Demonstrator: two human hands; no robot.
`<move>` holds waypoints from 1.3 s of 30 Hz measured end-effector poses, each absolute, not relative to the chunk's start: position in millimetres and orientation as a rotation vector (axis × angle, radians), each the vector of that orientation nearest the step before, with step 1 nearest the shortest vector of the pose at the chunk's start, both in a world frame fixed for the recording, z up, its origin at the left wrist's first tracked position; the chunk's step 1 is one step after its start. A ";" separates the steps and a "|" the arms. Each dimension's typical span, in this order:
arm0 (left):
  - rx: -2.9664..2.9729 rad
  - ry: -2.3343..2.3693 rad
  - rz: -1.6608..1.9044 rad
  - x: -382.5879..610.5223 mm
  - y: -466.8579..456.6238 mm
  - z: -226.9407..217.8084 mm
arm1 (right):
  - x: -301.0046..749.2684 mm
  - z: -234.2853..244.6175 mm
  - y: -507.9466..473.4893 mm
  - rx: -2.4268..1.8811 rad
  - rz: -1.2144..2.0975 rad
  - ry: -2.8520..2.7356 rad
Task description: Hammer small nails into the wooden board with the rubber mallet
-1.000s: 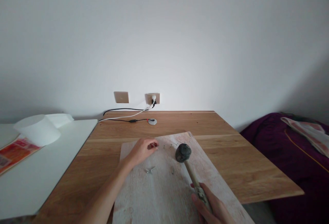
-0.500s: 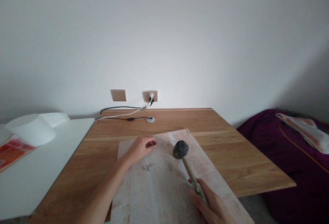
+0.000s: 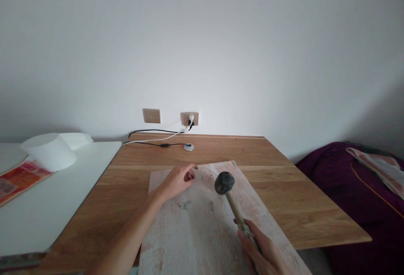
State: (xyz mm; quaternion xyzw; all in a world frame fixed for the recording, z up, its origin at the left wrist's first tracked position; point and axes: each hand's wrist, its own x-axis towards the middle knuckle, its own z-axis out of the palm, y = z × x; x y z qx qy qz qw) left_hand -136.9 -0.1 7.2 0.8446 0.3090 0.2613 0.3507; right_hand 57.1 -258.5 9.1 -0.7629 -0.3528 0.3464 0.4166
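Observation:
My right hand [image 3: 263, 245] grips the handle of a rubber mallet [image 3: 224, 182], whose dark head is raised over a pale, worn board [image 3: 189, 233]. Above the far left part of that board is my left hand [image 3: 179, 180], its index finger stretched out and the other fingers curled towards the thumb. Something tiny shows at those fingertips, too small to make out. Several loose nails [image 3: 185, 205] lie in a small heap nearer me. Another small nail-like piece [image 3: 211, 205] sits blurred to their right. Small nails [image 3: 202, 176] also show between my left hand and the mallet head.
Under the board is a wooden tabletop [image 3: 280, 195] against a white wall. Cables run along its back edge to a wall socket [image 3: 190, 119]. At left, a white surface [image 3: 38, 220] carries a white foam roll [image 3: 50, 151] and an orange-red sheet [image 3: 25, 178]. Purple fabric [image 3: 341, 182] lies right.
The view has shifted slightly. My left index finger has lifted away from the thumb, where the fingers were curled in a ring. The mallet stays raised in my right hand.

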 end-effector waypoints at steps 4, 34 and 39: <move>2.145 0.802 0.704 -137.5 2.3 3.6 | 40.2 36.8 -240.6 -1.778 1.131 -0.795; 2.100 0.760 0.706 -137.8 5.2 -2.5 | 11.5 62.8 -209.7 -1.702 1.159 -0.890; 2.126 0.730 0.728 -137.2 7.8 -8.2 | 13.4 62.5 -214.8 -1.739 1.066 -0.955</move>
